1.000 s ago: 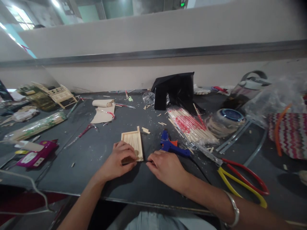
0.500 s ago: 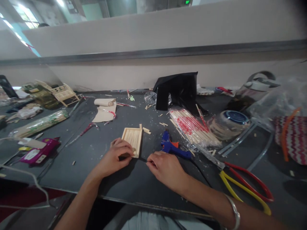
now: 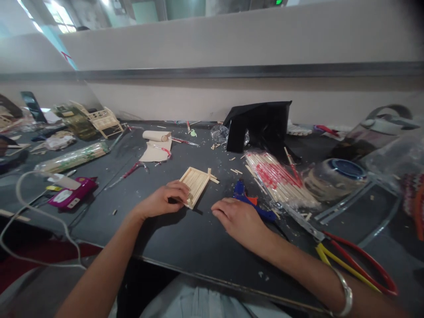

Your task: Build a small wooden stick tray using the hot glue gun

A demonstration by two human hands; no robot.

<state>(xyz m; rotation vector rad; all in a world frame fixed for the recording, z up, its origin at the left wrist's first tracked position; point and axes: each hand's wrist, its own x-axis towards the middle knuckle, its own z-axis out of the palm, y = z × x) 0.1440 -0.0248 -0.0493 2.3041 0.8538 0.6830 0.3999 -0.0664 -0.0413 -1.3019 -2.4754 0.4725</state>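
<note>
A small panel of pale wooden sticks (image 3: 195,183), with a raised stick rim, lies tilted on the dark table. My left hand (image 3: 170,198) grips its near left edge, fingers on top and thumb low. By the panel's near corner a short dark strip (image 3: 198,212) sticks out. A little to the right rests my right hand (image 3: 233,216), apart from the panel; its fingers are curled together, and whatever they may hold is hidden. Just beyond that hand lies a blue glue gun (image 3: 241,192) with an orange trigger. Several loose sticks (image 3: 213,177) touch the panel's far right corner.
At right are a bag of sticks (image 3: 278,176), red-and-yellow-handled cutters (image 3: 357,260) and an upturned clear jar (image 3: 338,179). A black folded sheet (image 3: 261,123) stands behind. To the left lie a magenta device (image 3: 73,193), a white cable (image 3: 20,194) and a brown paper roll (image 3: 157,143).
The view has shifted left. The panel has turned clockwise in my left hand. My right hand has drawn away from the dark strip, leaving a gap.
</note>
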